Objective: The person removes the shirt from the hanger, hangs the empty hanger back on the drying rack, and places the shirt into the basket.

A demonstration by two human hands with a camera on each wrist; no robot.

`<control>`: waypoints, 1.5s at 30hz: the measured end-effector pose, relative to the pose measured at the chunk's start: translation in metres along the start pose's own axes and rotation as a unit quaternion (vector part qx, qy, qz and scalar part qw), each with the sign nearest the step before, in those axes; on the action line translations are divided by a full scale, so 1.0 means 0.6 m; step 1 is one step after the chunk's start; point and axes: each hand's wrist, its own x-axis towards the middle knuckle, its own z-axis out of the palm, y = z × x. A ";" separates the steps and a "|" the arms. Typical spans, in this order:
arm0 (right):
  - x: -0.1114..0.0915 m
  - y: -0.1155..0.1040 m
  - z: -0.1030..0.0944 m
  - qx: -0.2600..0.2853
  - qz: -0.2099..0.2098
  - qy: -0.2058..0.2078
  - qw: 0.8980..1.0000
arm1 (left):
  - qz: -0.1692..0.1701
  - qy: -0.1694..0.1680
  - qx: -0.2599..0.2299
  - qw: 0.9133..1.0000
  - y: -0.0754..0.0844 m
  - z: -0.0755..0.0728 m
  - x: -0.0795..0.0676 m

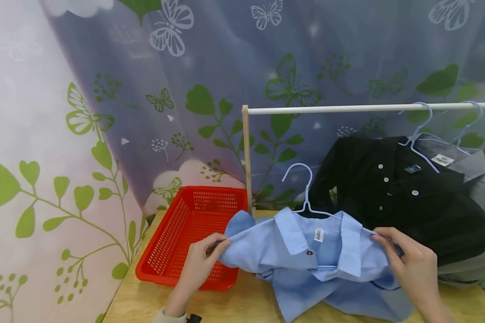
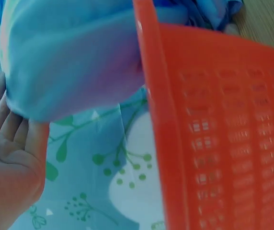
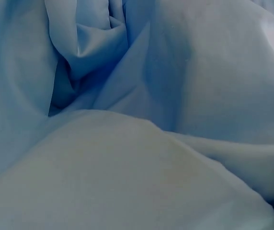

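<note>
A light blue shirt (image 1: 266, 251) hangs on a pale wire hanger (image 1: 307, 197), whose hook sticks up above the collar. At the shirt's left shoulder end, my left hand (image 1: 204, 258) pinches the cloth between thumb and fingers. My right hand (image 1: 414, 264) pinches the opposite shoulder. The collar lies spread, with a white label inside and a dark button below it. In the left wrist view, fingers hold the edge of the blue cloth (image 2: 74, 62). Folds of the shirt (image 3: 127, 167) fill the right wrist view, where only a sliver of the hand shows.
A red plastic basket (image 1: 165, 279) stands on the wooden table (image 1: 135, 298), left of the shirt. Behind is a rack with a white rail (image 1: 327, 109) and wooden post (image 1: 247, 157). A black shirt (image 1: 359, 179) and a grey shirt (image 1: 478, 179) hang at right.
</note>
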 end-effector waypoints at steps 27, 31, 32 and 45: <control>-0.002 0.001 0.012 0.017 0.023 -0.007 1.000 | 0.085 0.003 0.048 0.995 0.001 0.012 -0.003; -0.002 -0.006 0.015 0.021 0.017 -0.006 1.000 | 0.078 0.010 0.047 0.996 0.002 0.026 0.001; -0.003 -0.007 0.016 0.021 0.016 -0.005 1.000 | 0.076 0.011 0.046 0.996 0.004 0.030 0.002; -0.006 -0.025 0.033 0.026 -0.010 -0.016 0.999 | 0.121 0.036 0.039 0.991 0.021 0.083 0.027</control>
